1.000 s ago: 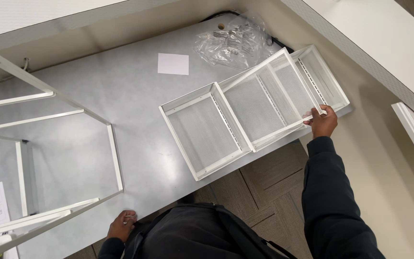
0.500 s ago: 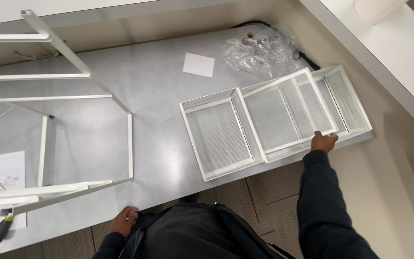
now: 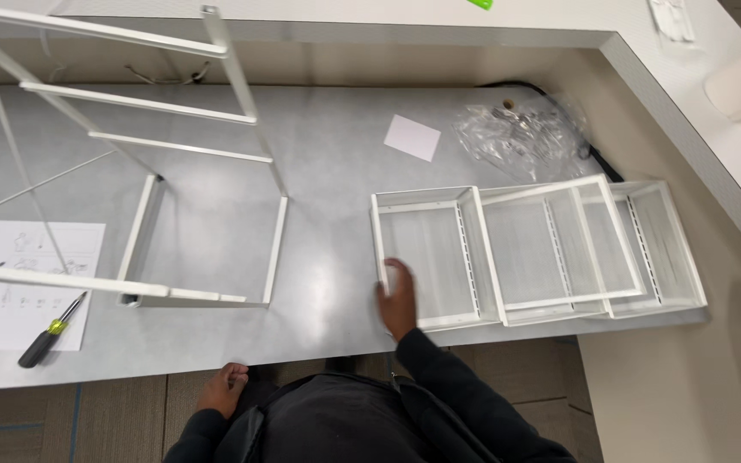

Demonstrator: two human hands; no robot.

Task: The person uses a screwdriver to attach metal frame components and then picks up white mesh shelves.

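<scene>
Right hand (image 3: 398,302) rests on the near left corner of the leftmost white wire basket (image 3: 426,257), fingers spread over the rim; motion blur prevents confirming whether they grip it or merely press on it. Left hand (image 3: 223,387) hangs loosely curled at the near edge of the grey table (image 3: 328,180), holding nothing and well apart from the right. Three baskets lie in a row on the right part of the table, overlapping one another: the leftmost, a middle basket (image 3: 551,244) and a right basket (image 3: 658,244) at the table's right end. The row's long axis runs left to right, parallel to the near edge; the touched basket lies directly ahead of the right hand, which is plainly the nearer hand, the left being off to the left and nearer the person. A white metal frame (image 3: 207,223) stands on the left part of the table, its open base just left of the baskets. Far of the baskets lie a small white paper slip (image 3: 412,137), rectangular and blank on the visible face, and a crumpled clear plastic bag (image 3: 521,137) containing small hardware. At the near left lies a white instruction sheet (image 3: 23,274) with line drawings, and a screwdriver (image 3: 51,330) with black and yellow handle partly upon it.
</scene>
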